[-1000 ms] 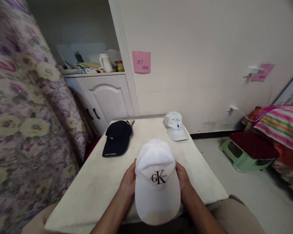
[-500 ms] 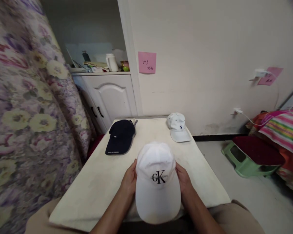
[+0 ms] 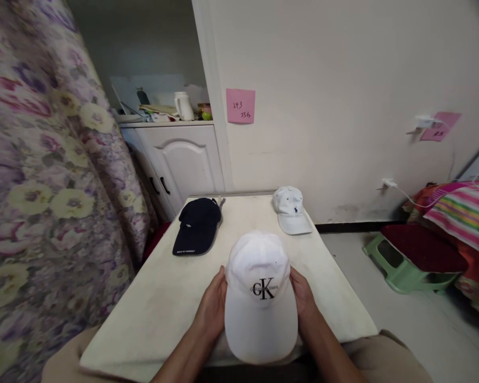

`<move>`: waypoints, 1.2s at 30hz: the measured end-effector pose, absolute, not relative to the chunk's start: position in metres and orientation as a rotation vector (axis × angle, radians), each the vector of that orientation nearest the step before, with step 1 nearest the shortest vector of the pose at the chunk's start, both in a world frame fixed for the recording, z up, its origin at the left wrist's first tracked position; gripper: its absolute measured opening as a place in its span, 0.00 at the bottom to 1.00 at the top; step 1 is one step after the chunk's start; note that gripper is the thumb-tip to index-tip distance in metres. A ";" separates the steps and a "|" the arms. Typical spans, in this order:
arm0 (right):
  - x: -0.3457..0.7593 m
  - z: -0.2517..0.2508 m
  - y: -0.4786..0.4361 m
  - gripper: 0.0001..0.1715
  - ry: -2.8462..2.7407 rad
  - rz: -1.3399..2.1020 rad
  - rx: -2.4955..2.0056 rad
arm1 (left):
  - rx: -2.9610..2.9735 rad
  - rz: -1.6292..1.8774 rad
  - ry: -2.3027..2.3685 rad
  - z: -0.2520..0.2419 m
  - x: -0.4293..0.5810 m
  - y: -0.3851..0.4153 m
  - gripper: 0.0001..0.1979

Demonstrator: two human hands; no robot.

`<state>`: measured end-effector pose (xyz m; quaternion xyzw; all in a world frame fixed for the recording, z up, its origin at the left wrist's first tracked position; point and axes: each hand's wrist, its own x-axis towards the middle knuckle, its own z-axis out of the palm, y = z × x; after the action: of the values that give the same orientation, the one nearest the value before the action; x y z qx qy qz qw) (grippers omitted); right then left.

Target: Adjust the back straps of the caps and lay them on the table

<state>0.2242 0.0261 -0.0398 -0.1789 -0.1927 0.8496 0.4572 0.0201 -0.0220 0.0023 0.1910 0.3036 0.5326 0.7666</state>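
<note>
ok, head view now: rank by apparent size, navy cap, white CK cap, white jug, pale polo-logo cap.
1. White CK cap
2. Navy cap
3. Pale polo-logo cap
4. White jug

The CK cap is nearest the camera, so true sizes are unsure.

The left hand (image 3: 212, 302) and the right hand (image 3: 304, 298), at the two sides of the grip, are bare, as also the forearms (image 3: 189, 348) — and lower, farther out on each side, there are plain beige trousers (image 3: 67, 354), softly rounded in outline.
</note>
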 end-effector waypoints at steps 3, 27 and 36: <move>0.225 -0.040 0.026 0.26 -0.507 2.101 -0.455 | 0.443 1.165 0.677 0.001 0.028 -0.043 0.19; 0.216 -0.072 0.042 0.10 -0.198 1.908 -0.459 | 0.758 1.265 0.592 -0.004 -0.007 0.087 0.35; 0.209 -0.070 0.051 0.08 -0.100 1.982 -0.493 | 0.748 1.332 0.606 -0.018 0.010 0.223 0.31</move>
<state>0.2091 0.0506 -0.0698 -0.2055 -0.0417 0.8273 0.5212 0.0095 0.2231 -0.0178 0.3332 0.2699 0.5936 0.6810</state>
